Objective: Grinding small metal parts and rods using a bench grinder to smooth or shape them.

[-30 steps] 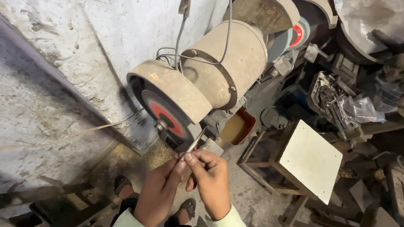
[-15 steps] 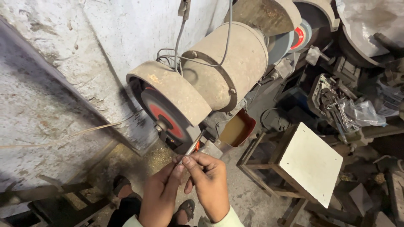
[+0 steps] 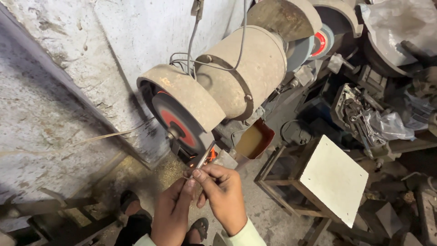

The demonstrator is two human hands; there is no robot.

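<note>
Thin metal rod point(image 3: 204, 160) (sparking) meets gritty round grinding wheel point(image 3: 178, 127); left hand point(image 3: 173, 214) and right hand point(image 3: 224, 193) fingers pinch it

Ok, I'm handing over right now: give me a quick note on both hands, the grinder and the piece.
Left hand and right hand: both pinch one thin metal rod and press its tip to the lower edge of the dusty bench grinder's red-centred grey wheel.
Orange sparks fly at the contact point, so grinding is under way.
White-topped wooden stool stands to the right.
How much of the tip is ground: cannot tell.
</note>
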